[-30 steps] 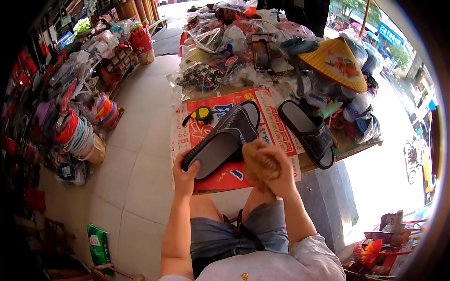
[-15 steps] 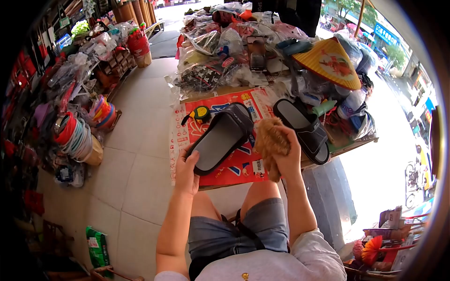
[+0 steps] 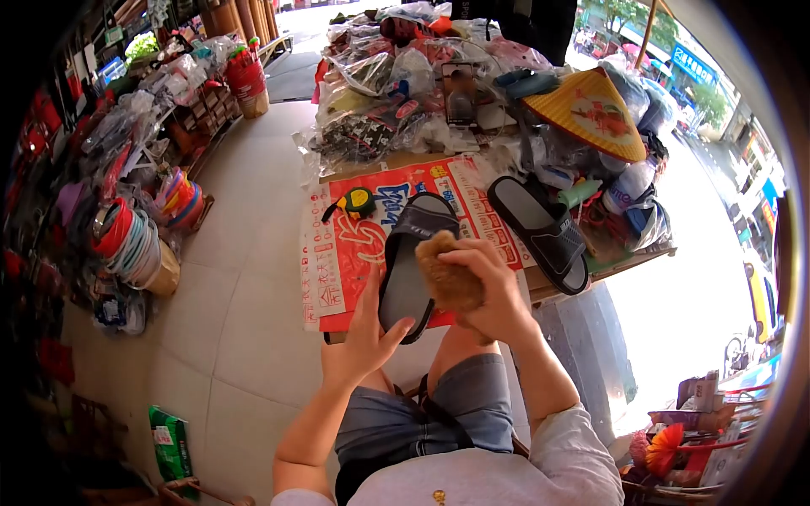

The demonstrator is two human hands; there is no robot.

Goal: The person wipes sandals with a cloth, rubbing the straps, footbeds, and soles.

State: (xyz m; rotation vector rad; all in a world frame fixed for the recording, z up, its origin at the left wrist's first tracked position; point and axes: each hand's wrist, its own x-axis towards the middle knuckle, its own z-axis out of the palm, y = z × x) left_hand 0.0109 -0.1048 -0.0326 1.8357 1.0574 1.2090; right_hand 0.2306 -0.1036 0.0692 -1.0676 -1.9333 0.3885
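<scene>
A dark slide sandal (image 3: 408, 271) with a grey insole stands nearly upright along the view above the red printed sheet (image 3: 342, 287), its heel past the table's front edge. My left hand (image 3: 361, 337) is at its left side near the heel, thumb across the heel end and fingers stretched along the edge. My right hand (image 3: 492, 291) is wrapped round a brown fuzzy cloth (image 3: 449, 274), which lies against the sandal's right side. The matching sandal (image 3: 540, 234) rests to the right on the table. A yellow and black tape measure (image 3: 360, 202) lies at the sheet's upper left.
Bagged goods (image 3: 363, 135) are piled at the back of the table, with a phone (image 3: 460, 93) and a yellow conical hat (image 3: 595, 114) among them. Buckets of goods (image 3: 131, 244) stand on the left. A green packet (image 3: 170, 443) is on the floor.
The held sandal has turned from slanting to pointing nearly straight ahead. My left hand has shifted right and its fingers have spread. My right hand has brought the cloth left against the sandal.
</scene>
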